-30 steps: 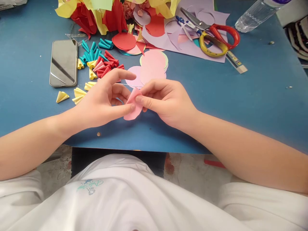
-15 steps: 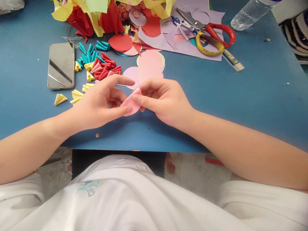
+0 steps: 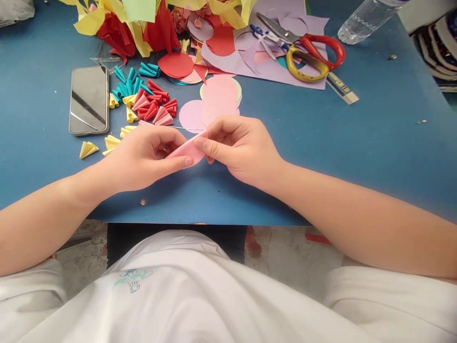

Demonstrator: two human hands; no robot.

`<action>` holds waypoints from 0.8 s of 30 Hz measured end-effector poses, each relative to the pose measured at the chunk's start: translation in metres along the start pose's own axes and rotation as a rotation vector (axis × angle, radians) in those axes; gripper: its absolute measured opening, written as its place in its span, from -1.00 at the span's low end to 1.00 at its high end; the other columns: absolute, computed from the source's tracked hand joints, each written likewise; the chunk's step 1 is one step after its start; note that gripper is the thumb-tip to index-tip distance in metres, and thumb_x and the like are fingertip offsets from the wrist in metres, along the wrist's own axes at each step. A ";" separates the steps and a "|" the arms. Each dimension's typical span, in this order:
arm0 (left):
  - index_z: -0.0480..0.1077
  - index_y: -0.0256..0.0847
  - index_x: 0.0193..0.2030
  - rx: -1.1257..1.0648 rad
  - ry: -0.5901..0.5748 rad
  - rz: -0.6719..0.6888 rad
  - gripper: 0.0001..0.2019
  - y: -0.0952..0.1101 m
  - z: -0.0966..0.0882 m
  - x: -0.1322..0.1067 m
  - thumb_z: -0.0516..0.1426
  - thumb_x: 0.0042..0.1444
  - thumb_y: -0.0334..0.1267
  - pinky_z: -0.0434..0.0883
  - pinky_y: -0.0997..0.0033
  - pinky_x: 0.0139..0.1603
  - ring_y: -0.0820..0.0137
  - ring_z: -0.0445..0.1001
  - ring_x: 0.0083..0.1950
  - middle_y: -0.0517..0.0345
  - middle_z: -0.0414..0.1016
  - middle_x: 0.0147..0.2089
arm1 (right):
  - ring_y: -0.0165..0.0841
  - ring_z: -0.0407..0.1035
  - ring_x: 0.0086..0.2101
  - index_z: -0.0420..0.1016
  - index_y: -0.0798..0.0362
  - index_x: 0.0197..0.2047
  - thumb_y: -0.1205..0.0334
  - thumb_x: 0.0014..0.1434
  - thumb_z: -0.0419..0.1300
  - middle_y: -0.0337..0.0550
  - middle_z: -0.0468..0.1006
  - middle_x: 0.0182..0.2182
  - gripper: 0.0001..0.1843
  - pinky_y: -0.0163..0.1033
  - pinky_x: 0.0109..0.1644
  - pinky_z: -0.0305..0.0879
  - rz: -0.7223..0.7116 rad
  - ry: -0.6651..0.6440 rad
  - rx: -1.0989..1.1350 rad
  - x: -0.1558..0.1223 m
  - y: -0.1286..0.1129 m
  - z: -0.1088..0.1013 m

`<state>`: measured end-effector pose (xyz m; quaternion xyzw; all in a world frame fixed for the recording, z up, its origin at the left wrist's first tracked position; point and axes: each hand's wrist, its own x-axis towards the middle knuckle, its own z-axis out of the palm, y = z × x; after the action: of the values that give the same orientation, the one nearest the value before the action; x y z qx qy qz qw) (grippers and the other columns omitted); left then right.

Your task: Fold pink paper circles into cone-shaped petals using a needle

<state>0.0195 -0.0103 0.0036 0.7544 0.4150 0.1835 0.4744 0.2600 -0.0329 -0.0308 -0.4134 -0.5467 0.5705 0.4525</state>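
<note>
Both hands hold one folded piece of pink paper (image 3: 189, 151) above the front of the blue table. My left hand (image 3: 143, 157) pinches its left end, thumb on the near face and fingers curled behind. My right hand (image 3: 243, 147) grips the upper right end between thumb and forefinger. Just beyond them lie flat pink paper pieces (image 3: 219, 97) and a lilac paper circle (image 3: 189, 116). Small rolled paper cones lie past my left hand: teal cones (image 3: 130, 85), red cones (image 3: 153, 105), pink cones (image 3: 163, 116) and yellow cones (image 3: 112, 142).
A phone (image 3: 89, 100) lies at the left. Red-handled scissors (image 3: 323, 47), yellow-handled scissors (image 3: 309, 69) and a cutter (image 3: 342, 89) rest around lilac paper scraps (image 3: 228, 57). A water bottle (image 3: 367, 21) is at the far right, crumpled yellow and red paper (image 3: 157, 28) at the back.
The fingers of my left hand have closed in along the pink paper, and its forefinger has curled down. Pink cones behind that hand now show. My right hand keeps its grip.
</note>
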 end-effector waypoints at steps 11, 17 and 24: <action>0.60 -0.12 -0.30 0.038 -0.009 0.045 -0.61 -0.001 0.002 0.000 0.35 0.45 0.11 0.19 0.27 -0.36 0.38 0.29 -0.41 0.17 0.43 -0.44 | -0.33 0.45 -0.42 0.69 -0.12 -0.39 -0.21 0.03 0.83 -0.30 0.67 -0.44 -0.48 -0.08 -0.29 0.49 -0.006 -0.008 0.015 -0.003 0.000 0.003; 0.60 -0.14 -0.29 0.028 -0.015 0.022 -0.61 -0.002 0.003 -0.001 0.37 0.45 0.11 0.31 0.29 -0.36 0.33 0.48 -0.37 0.09 0.64 -0.35 | -0.32 0.52 -0.39 0.72 -0.13 -0.33 -0.20 0.06 0.82 -0.28 0.73 -0.36 -0.52 -0.08 -0.22 0.60 -0.038 -0.023 0.020 -0.003 0.006 0.001; 0.63 -0.13 -0.32 0.015 -0.052 0.015 -0.60 0.003 -0.001 0.001 0.43 0.39 0.11 0.41 0.35 -0.37 0.34 0.55 -0.37 0.11 0.69 -0.36 | -0.30 0.52 -0.38 0.79 -0.11 -0.34 -0.09 0.17 0.78 -0.24 0.74 -0.37 -0.64 -0.07 -0.23 0.54 -0.075 0.002 -0.042 -0.006 0.000 0.000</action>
<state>0.0204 -0.0096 0.0067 0.7655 0.3982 0.1641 0.4780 0.2611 -0.0388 -0.0305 -0.4028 -0.5731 0.5411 0.4653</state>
